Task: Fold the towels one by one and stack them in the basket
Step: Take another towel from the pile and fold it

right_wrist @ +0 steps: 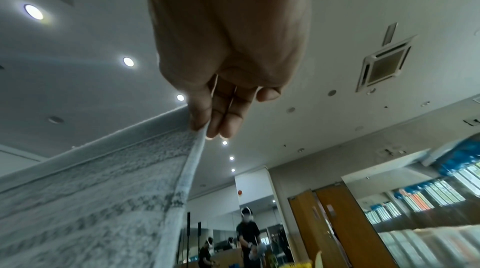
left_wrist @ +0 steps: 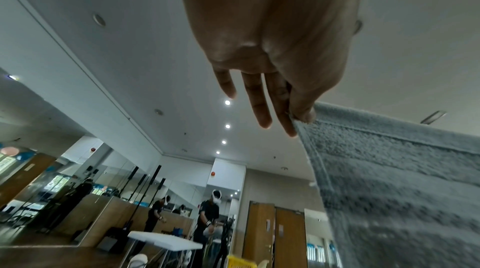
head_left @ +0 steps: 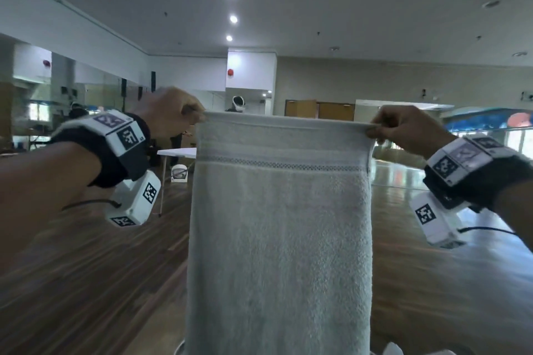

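A pale grey towel [head_left: 279, 225] hangs flat in front of me, held up by its top edge. My left hand [head_left: 184, 115] pinches the top left corner. My right hand [head_left: 383, 130] pinches the top right corner. In the left wrist view the thumb and forefinger of the left hand [left_wrist: 298, 114] clamp the towel [left_wrist: 389, 180] corner while the other fingers point straight. In the right wrist view the right hand [right_wrist: 202, 125] nips the towel [right_wrist: 103, 190] hem between thumb and fingers. The towel's lower end runs out of the picture. The basket is hidden.
A white folding table [head_left: 177, 152] stands beyond the towel on the wooden floor [head_left: 86, 282]. A person [left_wrist: 207, 217] works at another table further back. Something yellow [left_wrist: 239, 261] shows at the bottom of the left wrist view. Wooden doors [head_left: 320, 111] line the far wall.
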`<state>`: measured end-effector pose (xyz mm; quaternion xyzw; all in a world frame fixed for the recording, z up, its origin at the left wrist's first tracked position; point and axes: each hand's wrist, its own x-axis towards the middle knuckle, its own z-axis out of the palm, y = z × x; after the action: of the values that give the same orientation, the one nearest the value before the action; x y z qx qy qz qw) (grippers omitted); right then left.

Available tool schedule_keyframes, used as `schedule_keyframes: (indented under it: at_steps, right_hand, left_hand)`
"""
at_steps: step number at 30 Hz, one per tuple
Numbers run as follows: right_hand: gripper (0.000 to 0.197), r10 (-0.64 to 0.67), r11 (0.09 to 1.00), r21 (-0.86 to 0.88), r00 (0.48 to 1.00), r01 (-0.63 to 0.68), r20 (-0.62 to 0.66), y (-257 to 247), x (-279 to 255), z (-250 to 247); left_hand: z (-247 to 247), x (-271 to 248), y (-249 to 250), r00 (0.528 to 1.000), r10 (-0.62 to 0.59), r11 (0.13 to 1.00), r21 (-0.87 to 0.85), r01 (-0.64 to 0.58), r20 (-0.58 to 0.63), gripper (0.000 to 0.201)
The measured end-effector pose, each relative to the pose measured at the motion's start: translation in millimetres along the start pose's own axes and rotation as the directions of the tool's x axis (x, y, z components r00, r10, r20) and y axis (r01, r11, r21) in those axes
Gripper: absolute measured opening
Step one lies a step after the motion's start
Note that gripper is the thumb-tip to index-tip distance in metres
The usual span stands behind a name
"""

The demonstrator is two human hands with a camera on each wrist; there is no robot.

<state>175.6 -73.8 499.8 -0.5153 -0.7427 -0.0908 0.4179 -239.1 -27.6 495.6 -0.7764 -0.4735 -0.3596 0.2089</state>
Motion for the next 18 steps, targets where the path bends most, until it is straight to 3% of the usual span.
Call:
schedule_keyframes:
  at_steps: [5, 14, 18]
  right_hand:
    - [0.022, 0.098, 0.995, -0.042, 0.99, -0.094, 0.104, 44, -5, 70]
    - [0.029, 0.198, 0.98, -0.002, 0.98, -0.198, -0.003, 91, -4, 136]
    - [0.028, 0.223, 0.975, 0.007, 0.97, -0.224, 0.099, 108, -41, 173]
  left_hand:
    - [85, -11, -22, 0.993, -0.057, 0.998, 0.025, 0.054, 0.106, 0.014]
    - [163, -20, -28, 0.995, -0.102, 0.995, 0.002, 0.102, -0.003, 0.018]
    - [202, -60, -31, 0.986, -0.131, 0.991, -0.022, 0.134, 0.106, 0.018]
